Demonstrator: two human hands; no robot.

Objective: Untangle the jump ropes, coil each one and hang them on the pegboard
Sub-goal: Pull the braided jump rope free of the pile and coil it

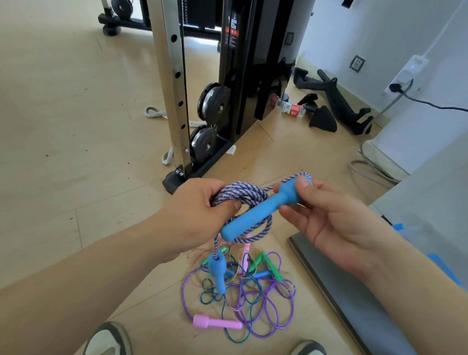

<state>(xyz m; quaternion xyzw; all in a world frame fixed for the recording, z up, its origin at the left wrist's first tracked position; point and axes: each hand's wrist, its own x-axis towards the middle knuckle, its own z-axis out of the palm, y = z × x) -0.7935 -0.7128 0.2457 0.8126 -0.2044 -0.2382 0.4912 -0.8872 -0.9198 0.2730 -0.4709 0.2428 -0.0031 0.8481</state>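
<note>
Tangled ropes (239, 285) lie on the floor (49, 142) between two shoes (109, 344).

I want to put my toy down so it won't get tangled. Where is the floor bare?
The widest bare floor lies left of the machine and the tangle. A smaller patch lies between the machine and the grey cable. Crowded: the tangle ahead of the shoes, and the handles and bottle by the wall.

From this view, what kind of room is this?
Likely a home gym: a cable machine with pulleys, loose bar handles by the wall, and jump ropes tangled on the floor.
</note>
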